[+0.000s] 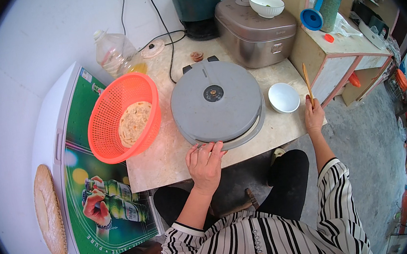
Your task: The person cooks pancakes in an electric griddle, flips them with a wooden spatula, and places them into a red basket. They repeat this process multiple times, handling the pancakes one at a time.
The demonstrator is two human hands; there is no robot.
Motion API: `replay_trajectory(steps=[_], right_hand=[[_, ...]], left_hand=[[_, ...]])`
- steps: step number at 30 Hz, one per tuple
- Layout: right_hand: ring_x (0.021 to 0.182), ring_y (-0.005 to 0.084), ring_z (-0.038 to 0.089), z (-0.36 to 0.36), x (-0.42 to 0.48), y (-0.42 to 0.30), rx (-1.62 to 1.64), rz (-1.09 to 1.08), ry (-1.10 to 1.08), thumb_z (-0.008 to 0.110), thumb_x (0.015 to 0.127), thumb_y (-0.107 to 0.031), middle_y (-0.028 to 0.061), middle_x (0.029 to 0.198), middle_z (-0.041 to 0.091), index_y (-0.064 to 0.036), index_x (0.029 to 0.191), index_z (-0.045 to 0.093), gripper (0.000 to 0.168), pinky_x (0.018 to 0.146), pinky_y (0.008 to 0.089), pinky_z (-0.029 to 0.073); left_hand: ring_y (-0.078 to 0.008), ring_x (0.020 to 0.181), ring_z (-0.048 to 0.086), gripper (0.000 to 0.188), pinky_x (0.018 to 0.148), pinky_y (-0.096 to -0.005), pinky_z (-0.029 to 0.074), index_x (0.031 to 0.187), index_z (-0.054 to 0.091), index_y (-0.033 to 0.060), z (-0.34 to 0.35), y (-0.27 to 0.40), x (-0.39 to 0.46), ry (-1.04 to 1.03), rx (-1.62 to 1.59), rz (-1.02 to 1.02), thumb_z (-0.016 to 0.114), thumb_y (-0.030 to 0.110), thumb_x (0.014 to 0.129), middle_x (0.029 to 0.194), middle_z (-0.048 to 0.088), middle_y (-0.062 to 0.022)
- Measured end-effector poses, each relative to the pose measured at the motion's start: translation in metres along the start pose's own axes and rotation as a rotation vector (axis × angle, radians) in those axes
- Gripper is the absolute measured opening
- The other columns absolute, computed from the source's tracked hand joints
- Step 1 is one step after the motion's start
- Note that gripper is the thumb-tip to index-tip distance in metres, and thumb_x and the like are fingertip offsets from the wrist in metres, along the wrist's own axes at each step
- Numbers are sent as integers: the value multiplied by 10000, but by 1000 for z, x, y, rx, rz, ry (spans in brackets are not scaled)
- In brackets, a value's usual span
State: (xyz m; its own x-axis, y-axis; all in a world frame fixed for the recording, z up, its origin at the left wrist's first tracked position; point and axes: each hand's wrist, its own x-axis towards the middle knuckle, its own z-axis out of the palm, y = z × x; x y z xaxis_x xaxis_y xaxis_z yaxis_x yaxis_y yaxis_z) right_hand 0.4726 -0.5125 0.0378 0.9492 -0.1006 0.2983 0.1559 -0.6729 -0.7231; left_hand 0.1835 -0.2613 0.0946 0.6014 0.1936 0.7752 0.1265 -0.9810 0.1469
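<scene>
A round grey electric baking pan (193,102) sits on the table, its lid down but with a narrow gap along the front right. My left hand (204,167) has its fingers over the front edge of that lid; the thumb is partly hidden. At the table's right edge, my right hand (314,116) is closed around wooden chopsticks (307,78), which point away from me. Between the pan and this hand stands a white bowl (284,98) with nothing visible in it. Left of the pan, a tilted orange plastic colander (105,121) holds a pale flatbread (136,124).
A rice cooker (254,41) bearing a white bowl (267,6) stands at the back, beside a dark green air fryer (197,10). A plastic oil jug (113,49) is behind the colander. A black cord (164,20) hangs near the pan. A chest freezer (83,175) borders the left.
</scene>
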Motion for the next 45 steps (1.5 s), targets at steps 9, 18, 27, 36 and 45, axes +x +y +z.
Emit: replay_trajectory(steps=[9,18,27,36,45], right_hand=[[729,421,579,1,0,3,29,-30,21,534,983,-437,257,788,601,-9,925,608,438,674,443,469],[742,432,586,0,0,2,34,-37,23,536,982,-420,264,803,613,-11,951,624,420,686,447,475],[750,437,584,1,0,1,20,-28,20,529,983,-434,266,804,610,-8,928,612,438,684,453,471],[758,440,584,0,0,1,35,-21,5,525,987,-416,271,814,609,-3,943,614,425,692,452,469],[774,406,609,0,1,1,-8,9,-11,515,985,-451,234,827,632,-20,946,630,447,694,446,478]], left_hand=[[-214,897,591,289,906,-432,473,1032,704,138,2,0,-2,17,9,4,763,185,753,946,622,-10],[-218,904,590,292,912,-429,469,1029,702,137,4,-1,-2,18,11,7,765,189,749,957,621,-11],[-217,903,592,303,911,-424,469,1035,701,141,3,-1,-3,17,3,-3,767,189,744,957,621,-10],[-217,901,595,306,907,-426,469,1037,700,138,4,-1,-3,24,2,-6,770,182,742,951,625,-11],[-220,899,596,319,904,-427,471,1038,703,138,4,0,-3,34,9,-8,775,172,729,947,625,-15]])
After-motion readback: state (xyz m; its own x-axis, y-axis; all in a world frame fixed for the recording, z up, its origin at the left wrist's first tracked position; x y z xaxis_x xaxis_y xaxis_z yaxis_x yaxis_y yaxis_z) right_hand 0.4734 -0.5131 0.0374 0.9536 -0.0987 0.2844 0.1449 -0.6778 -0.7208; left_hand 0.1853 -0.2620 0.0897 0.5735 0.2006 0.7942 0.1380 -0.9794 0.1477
